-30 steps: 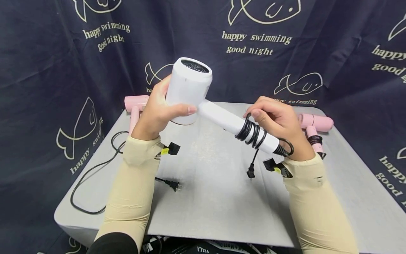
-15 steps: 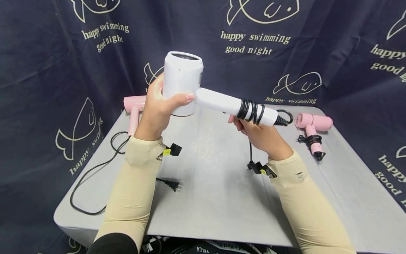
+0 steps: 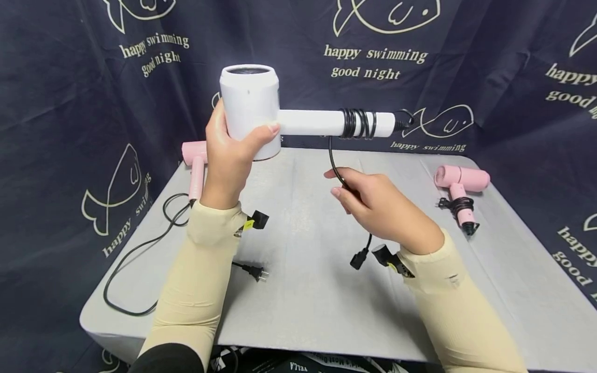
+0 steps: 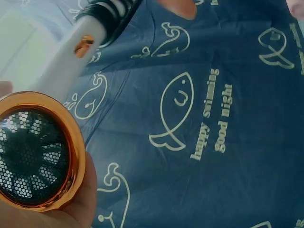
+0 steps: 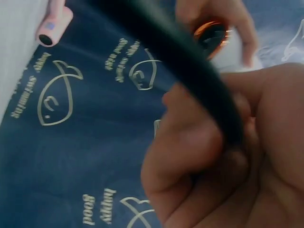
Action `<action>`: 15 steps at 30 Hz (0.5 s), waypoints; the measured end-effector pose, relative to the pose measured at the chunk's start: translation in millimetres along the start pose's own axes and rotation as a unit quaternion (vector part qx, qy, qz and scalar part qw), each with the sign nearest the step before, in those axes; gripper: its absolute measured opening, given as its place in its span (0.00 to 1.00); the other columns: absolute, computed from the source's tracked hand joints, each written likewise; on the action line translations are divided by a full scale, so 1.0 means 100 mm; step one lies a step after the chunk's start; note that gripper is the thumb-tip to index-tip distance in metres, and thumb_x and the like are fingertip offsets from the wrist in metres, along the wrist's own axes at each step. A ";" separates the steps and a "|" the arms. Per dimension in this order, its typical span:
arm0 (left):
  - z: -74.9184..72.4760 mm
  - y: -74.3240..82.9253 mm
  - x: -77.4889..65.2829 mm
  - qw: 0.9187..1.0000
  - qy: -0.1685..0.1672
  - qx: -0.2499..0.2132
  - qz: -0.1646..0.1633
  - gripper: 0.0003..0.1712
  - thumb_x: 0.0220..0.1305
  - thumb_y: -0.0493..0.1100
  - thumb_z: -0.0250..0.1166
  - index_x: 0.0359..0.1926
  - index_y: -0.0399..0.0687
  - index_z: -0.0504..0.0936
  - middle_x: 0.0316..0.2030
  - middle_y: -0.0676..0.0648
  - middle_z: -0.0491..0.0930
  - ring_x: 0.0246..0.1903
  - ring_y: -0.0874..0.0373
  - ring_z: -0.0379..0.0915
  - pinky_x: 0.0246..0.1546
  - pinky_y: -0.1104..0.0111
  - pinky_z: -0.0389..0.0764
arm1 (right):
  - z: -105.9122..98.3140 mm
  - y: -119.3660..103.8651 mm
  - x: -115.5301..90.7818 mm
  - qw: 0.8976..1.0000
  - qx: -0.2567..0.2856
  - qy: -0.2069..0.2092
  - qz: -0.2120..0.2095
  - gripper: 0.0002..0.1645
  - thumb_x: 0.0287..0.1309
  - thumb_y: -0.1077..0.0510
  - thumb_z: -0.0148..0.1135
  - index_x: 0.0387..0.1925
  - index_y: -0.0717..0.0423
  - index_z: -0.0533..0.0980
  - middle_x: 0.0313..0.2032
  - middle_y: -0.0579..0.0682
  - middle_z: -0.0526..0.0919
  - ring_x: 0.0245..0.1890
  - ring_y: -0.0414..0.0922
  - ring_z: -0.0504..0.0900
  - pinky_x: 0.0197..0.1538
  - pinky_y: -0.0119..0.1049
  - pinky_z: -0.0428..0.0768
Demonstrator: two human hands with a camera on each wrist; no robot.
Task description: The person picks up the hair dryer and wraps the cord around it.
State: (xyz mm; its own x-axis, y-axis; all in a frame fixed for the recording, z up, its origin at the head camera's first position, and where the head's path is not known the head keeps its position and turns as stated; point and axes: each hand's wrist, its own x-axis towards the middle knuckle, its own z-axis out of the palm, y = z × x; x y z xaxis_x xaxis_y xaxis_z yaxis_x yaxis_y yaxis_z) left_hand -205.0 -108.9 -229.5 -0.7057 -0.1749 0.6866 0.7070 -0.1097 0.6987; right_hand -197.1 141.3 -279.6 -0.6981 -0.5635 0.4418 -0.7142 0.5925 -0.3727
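Observation:
My left hand (image 3: 230,155) grips the barrel of a white hair dryer (image 3: 249,101), raised above the table with its handle level and pointing right. A copper-coloured ring (image 4: 78,152) surrounds the mesh grille at one barrel end in the left wrist view. Several turns of black cord (image 3: 356,123) are wound round the handle. Below the handle, my right hand (image 3: 378,204) holds the loose run of that cord between thumb and curled fingers. The cord's plug (image 3: 358,258) dangles beneath this hand. In the right wrist view the cord (image 5: 190,71) passes blurred into the fingers.
A pink hair dryer (image 3: 198,176) lies at the back left, its cord (image 3: 135,248) looping over the grey table (image 3: 298,300) and its plug (image 3: 256,272) near the left forearm. Another pink hair dryer (image 3: 463,179), cord wrapped, lies at the right. A dark printed curtain (image 3: 298,41) hangs behind.
The white dryer has risen and moved left, its handle turning from slanted to level. My right hand has gone from beside the wrapped handle to below it, drawing out cord.

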 end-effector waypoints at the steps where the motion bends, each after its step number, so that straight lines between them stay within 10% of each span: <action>1: 0.00 0.00 0.01 1.000 0.002 0.011 0.009 0.30 0.43 0.35 0.72 0.52 0.44 0.76 0.45 0.42 0.78 0.43 0.47 0.75 0.45 0.59 0.78 | -0.02 -0.03 -0.02 1.000 -0.015 0.005 -0.003 0.16 0.70 0.47 0.46 0.55 0.41 0.72 0.17 0.39 0.67 0.14 0.33 0.63 0.21 0.30 0.67; 15: -0.05 -0.04 0.02 1.000 -0.010 0.025 0.003 0.32 0.42 0.34 0.73 0.52 0.45 0.76 0.45 0.42 0.77 0.43 0.46 0.75 0.45 0.60 0.78 | -0.31 -0.35 -0.19 0.989 -0.058 0.137 -0.009 0.07 0.67 0.54 0.52 0.37 0.47 0.77 0.21 0.39 0.68 0.19 0.33 0.64 0.24 0.25 0.63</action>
State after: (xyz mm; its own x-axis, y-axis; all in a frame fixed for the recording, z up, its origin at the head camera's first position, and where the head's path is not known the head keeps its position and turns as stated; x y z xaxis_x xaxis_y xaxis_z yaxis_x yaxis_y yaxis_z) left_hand -209.2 -113.1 -232.3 -0.7030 -0.1556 0.6939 0.7079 -0.0595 0.7038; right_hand -157.9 148.8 -249.8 -0.6340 -0.4072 0.6574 -0.7042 0.6553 -0.2733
